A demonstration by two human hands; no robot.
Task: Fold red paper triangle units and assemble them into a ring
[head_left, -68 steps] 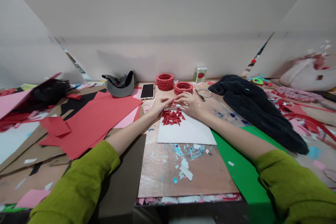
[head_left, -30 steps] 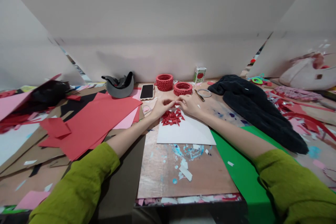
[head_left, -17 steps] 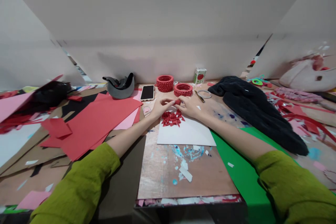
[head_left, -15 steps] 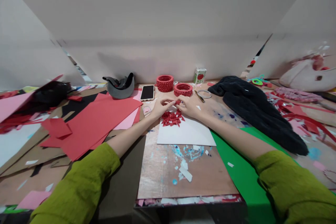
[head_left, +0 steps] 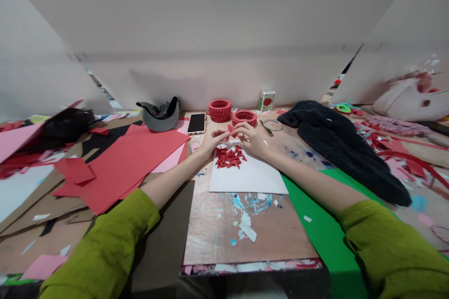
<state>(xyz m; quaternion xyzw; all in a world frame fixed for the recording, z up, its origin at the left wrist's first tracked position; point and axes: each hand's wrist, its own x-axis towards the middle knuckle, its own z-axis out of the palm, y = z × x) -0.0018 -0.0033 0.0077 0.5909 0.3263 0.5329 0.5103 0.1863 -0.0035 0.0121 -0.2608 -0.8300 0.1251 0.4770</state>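
Both of my hands meet over the far end of a white board (head_left: 250, 180). Between their fingertips is a small red paper piece (head_left: 230, 128). My left hand (head_left: 212, 142) pinches it from the left with thumb and forefinger. From the right, my right hand (head_left: 253, 142) grips the same piece, its fingers bent. Just below my hands lies a heap of small folded red paper pieces (head_left: 229, 156) on the board. Behind them stand two rings of woven red paper, a taller ring (head_left: 220, 111) and a lower ring (head_left: 244, 118).
Left are a phone (head_left: 197, 124), a grey cap (head_left: 159, 114) and red paper sheets (head_left: 136, 159). Right are a silvery ring (head_left: 273, 124), a small box (head_left: 267, 101), a dark cloth (head_left: 342, 149) and a green sheet (head_left: 321, 210). A white wall (head_left: 210, 32) closes off the back.
My fingers have opened out a little and lifted, so the red paper piece between them shows more. My left hand has shifted slightly left. The heap stays in place.
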